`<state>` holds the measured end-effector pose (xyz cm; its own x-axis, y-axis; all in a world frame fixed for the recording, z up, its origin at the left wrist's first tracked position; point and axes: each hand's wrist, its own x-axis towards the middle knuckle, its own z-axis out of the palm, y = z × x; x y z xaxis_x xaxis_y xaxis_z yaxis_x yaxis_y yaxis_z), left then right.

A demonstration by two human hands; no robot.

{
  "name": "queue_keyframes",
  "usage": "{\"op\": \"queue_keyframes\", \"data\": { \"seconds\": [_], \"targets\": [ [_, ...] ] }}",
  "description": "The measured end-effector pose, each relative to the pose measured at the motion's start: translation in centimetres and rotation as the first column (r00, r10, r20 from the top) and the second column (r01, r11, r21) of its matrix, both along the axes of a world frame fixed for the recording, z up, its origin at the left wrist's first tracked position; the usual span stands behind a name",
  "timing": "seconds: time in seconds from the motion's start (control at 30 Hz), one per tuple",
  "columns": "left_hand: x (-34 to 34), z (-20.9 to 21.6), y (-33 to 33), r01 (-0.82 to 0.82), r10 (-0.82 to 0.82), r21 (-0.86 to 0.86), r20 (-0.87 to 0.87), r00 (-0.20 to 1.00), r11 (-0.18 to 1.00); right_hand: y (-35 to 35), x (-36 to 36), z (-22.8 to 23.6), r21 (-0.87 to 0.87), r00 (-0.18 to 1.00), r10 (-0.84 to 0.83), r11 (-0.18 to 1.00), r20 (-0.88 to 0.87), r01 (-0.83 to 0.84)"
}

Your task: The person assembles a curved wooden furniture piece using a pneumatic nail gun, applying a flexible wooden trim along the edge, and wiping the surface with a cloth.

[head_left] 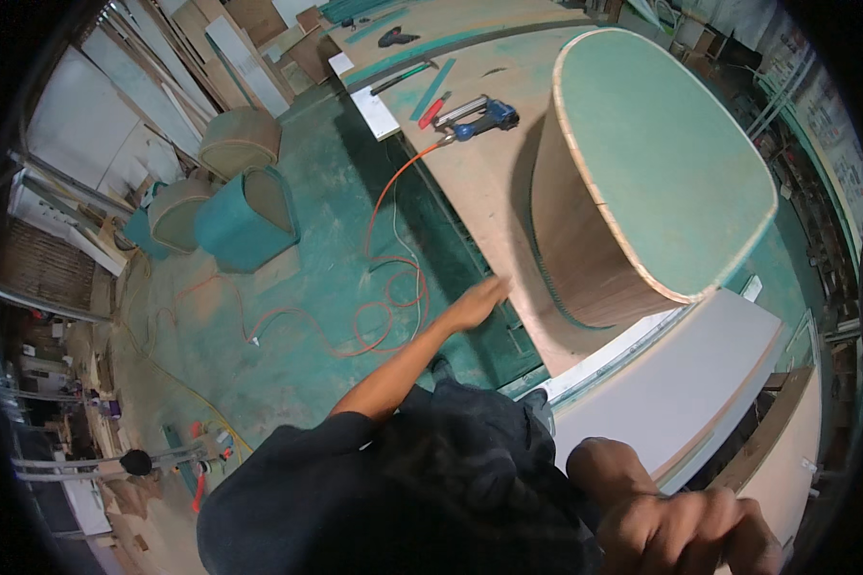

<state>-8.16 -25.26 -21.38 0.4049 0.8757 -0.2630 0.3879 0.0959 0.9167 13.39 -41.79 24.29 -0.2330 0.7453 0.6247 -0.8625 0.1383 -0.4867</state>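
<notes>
Two hands of mine show, and neither one holds a thing. My left hand [477, 304] is flat and open, stretched out to the edge of the brown workbench [470, 182], just beside it. My right hand [686, 532] is at 5 o'clock, low and close to me, with the fingers curled in. It is blurry, so I cannot tell if it is shut tight.

One big oval wooden drum [642, 172] stands on the workbench at 1 o'clock. Its curved brown wall looks finished and its green top is on. Three more curved pieces [230, 196] like it sit on the green floor at 10 o'clock, so I think most of the building is done. One blue air stapler [478, 115] lies untouched at 12 o'clock, well apart from my hands. One orange hose [385, 287] runs from it down to the floor in loops. One white board [681, 383] lies at 4 o'clock.
</notes>
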Motion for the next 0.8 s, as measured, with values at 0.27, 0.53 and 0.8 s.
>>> {"op": "queue_keyframes", "data": {
  "seconds": [0.27, 0.53, 0.8],
  "targets": [
    [-32.8, -21.2, -25.3, 0.031, -0.401, -0.485, -0.683, 0.61, 0.874, 4.6, -11.2, -3.3, -0.057, 0.955, 0.129, 0.987, -0.266, -0.149],
    [-42.8, -23.2, -24.9, -0.202, -0.196, -0.342, -0.833, 0.517, 0.918, 14.3, -17.9, -4.3, 0.096, 0.861, 0.446, 0.895, -0.245, -0.436],
    [-35.6, -20.9, -2.9, 0.247, -0.108, 0.103, -0.693, 0.713, 0.963, 29.1, -25.3, -7.0, 0.341, 0.754, 0.584, 0.804, -0.3, -0.487]
  ]
}}
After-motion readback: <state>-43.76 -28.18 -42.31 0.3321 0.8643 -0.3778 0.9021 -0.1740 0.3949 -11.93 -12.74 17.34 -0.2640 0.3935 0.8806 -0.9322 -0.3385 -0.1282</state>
